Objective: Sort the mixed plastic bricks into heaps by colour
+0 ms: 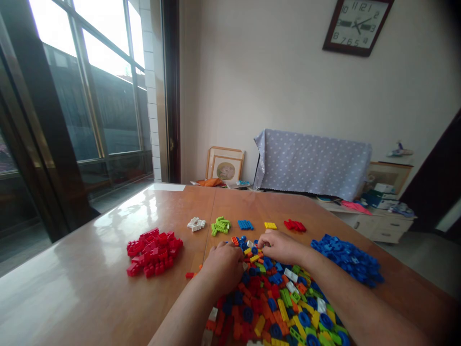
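Note:
A mixed pile of toy building bricks (259, 307) in several colours, with blue wheel-like round pieces among them, covers the near part of the table. Over its far left side lies my left hand (224, 266), fingers bent downward and their tips hidden; an orange brick (235, 241) is just beyond them. My right hand (279, 246) is at the pile's far edge with its fingers curled together; whatever they hold, if anything, is hidden. A white brick (251, 244) is close to its fingertips, between the two hands.
Red bricks (154, 252) are heaped at left, blue bricks (345, 259) at right. Farther back is a row of small groups: white (196, 224), lime green (220, 226), blue (245, 225), yellow (270, 225) and red (294, 225). All sit on the wooden table (108, 288).

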A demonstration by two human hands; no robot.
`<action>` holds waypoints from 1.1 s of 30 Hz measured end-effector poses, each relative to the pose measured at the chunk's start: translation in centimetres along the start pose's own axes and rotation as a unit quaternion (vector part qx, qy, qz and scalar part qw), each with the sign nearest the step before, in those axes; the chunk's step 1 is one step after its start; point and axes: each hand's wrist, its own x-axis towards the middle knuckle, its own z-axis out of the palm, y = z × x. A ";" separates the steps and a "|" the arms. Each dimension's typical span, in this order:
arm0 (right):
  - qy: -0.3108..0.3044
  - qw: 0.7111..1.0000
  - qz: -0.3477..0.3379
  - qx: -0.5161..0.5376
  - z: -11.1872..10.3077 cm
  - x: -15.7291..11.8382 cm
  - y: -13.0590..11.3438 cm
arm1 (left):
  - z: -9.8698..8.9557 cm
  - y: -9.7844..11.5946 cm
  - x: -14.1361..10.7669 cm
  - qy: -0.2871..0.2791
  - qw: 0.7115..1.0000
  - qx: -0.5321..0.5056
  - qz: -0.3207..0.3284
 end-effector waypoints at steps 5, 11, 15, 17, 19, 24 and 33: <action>-0.005 1.000 0.002 -0.002 -0.1 0.2 -0.3 | -0.1 0.0 -0.1 0.001 1.000 0.008 -0.004; -0.025 1.000 0.002 0.011 -0.2 0.0 0.3 | -0.2 0.1 -0.1 -0.011 1.000 0.021 -0.004; -0.042 0.999 0.008 0.031 0.0 0.3 0.7 | -0.2 0.1 0.0 -0.006 1.000 0.018 -0.001; -0.048 0.998 0.011 0.044 0.0 0.4 0.7 | -0.1 0.1 0.0 -0.003 1.000 0.017 0.000; -0.050 0.997 0.013 0.062 0.0 0.3 0.6 | -0.1 0.1 0.0 -0.002 1.000 0.016 -0.002; -0.012 0.991 0.042 0.124 -0.8 0.0 1.8 | -0.1 0.1 0.0 -0.001 1.000 0.023 -0.004; 0.120 0.945 0.249 0.173 -1.1 3.3 7.0 | -0.1 0.0 0.0 -0.001 1.000 0.018 0.003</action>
